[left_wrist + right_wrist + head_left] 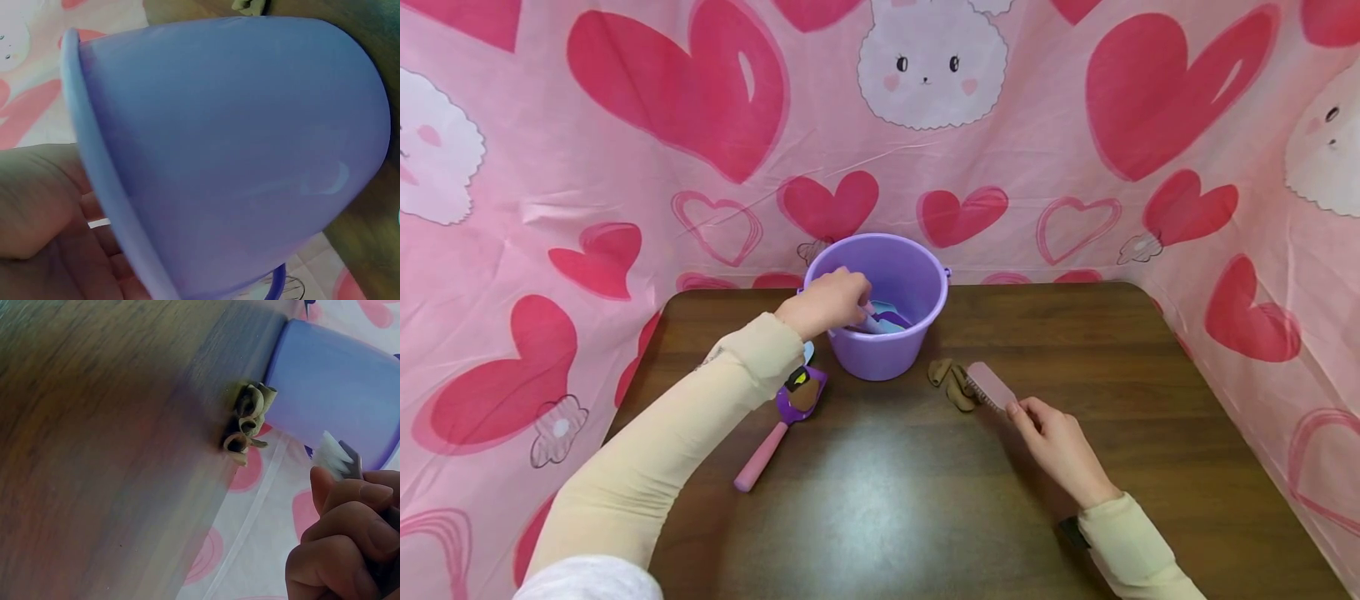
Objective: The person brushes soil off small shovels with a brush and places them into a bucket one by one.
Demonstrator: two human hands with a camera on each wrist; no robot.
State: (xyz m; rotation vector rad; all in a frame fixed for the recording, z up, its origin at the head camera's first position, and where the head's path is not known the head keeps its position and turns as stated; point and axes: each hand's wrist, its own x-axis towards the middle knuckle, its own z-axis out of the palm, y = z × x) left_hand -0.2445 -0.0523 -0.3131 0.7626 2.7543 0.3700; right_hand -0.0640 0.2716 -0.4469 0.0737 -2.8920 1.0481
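A purple bucket [886,357] stands at the back of the table. My left hand [829,298] reaches over its near-left rim, fingers bent down inside beside a pinkish handle and blue and purple pieces [891,321]. In the left wrist view the bucket wall [237,137] hides the fingertips, so a grip is unclear. My right hand [1060,442] pinches a pink brush [991,385]; its white bristles [331,455] show in the right wrist view. The brush is beside several curled, hollow brown pieces [247,425] on the table, right of the bucket.
Left of the bucket lies a small scoop [786,408] with a purple blade and pink handle, a brown piece in it. A light blue item [808,352] shows partly behind my left sleeve. Pink heart-print cloth [737,208] hangs around the wooden table [865,517].
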